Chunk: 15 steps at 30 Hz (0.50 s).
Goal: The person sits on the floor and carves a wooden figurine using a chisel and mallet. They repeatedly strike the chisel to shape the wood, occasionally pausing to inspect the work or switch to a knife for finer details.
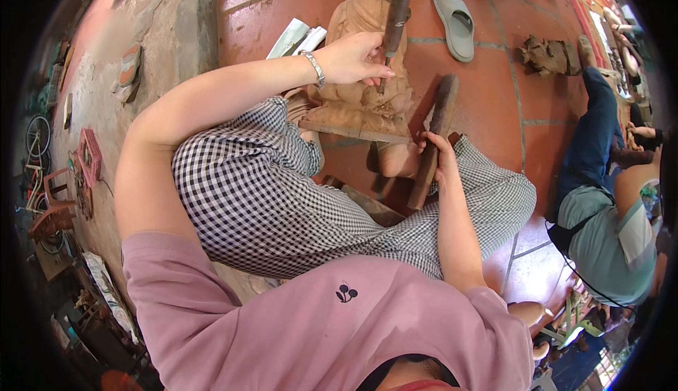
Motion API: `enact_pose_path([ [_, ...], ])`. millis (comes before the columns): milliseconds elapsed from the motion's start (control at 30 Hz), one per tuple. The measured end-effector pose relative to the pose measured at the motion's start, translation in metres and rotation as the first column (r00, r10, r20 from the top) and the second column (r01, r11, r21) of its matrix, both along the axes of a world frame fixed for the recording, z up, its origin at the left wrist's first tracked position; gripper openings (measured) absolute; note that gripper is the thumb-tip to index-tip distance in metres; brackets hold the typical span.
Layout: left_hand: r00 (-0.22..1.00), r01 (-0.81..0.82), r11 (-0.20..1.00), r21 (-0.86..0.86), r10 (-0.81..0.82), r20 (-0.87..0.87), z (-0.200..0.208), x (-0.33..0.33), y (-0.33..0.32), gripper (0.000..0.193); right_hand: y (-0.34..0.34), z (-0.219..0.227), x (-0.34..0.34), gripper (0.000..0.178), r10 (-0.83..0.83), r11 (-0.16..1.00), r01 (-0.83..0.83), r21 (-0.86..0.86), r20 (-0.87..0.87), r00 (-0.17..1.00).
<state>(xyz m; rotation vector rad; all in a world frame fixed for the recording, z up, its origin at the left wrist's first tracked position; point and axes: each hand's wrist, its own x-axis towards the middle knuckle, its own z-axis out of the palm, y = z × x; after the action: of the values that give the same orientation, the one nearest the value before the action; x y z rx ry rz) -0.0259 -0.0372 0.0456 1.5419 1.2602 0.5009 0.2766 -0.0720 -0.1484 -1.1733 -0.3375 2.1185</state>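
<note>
In front of me a carved wooden seated figure stands on the tiled floor by my crossed legs, its top cut off by the picture's edge. My left hand is closed round the lower part of a chisel. The chisel's dark handle points up and its blade goes down against the figure's lower front. To the right, my right hand grips a long dark wooden club-like mallet, which is tilted and apart from the chisel. My bare foot is beside the figure's base.
A green slipper lies beyond the mallet, and a rough wood chunk is farther right. Another person sits at the right. White sheets lie left of the figure. A sandal and a red plastic chair are at the left.
</note>
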Motion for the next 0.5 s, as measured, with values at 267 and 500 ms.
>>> enact_pose_path([
  [267,0.997,0.045,0.998,-0.043,-0.047,-0.066,0.0,-0.003,0.012,0.028,-0.004,0.034,-0.002,0.015,0.057,0.997,-0.058,0.047,0.029,0.998],
  [500,0.999,0.005,0.999,-0.044,-0.003,0.049,-0.002,-0.003,0.007,0.023,-0.001,0.076,0.001,0.026,0.074,0.98,-0.096,0.176,0.13,0.989],
])
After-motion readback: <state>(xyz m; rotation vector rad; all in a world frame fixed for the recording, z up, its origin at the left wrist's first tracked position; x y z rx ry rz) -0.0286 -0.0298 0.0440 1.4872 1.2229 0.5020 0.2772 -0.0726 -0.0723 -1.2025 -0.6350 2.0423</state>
